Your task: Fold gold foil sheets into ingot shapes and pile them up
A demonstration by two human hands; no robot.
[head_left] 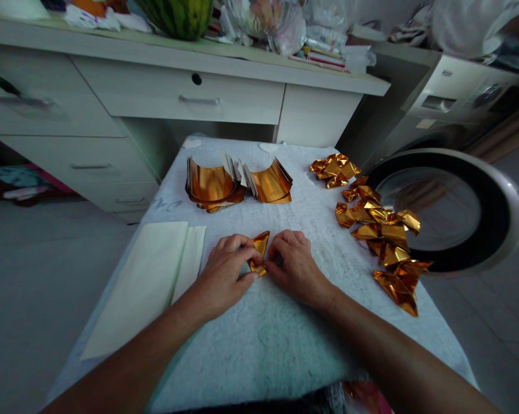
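Observation:
Between my hands is a small piece of gold foil paper (pixel 260 244), folded to a point at its upper end. My left hand (pixel 231 267) pinches it from the left with thumb and fingers. On the other side, my right hand (pixel 296 261) has its fingers curled, with the thumb and fingertips at the foil's lower right edge. Beyond the hands stand two curved stacks of gold foil sheets, a left stack (pixel 210 183) and a right stack (pixel 270 183). Folded gold foil pieces (pixel 382 227) lie in a loose row along the table's right side.
Pale paper sheets (pixel 141 276) lie on the left of the cloth-covered table (pixel 277 345). A washing machine's round door (pixel 496 213) hangs open against the right edge. Behind is a white drawer cabinet (pixel 156 86) with a watermelon (pixel 177 17), bags and books on top.

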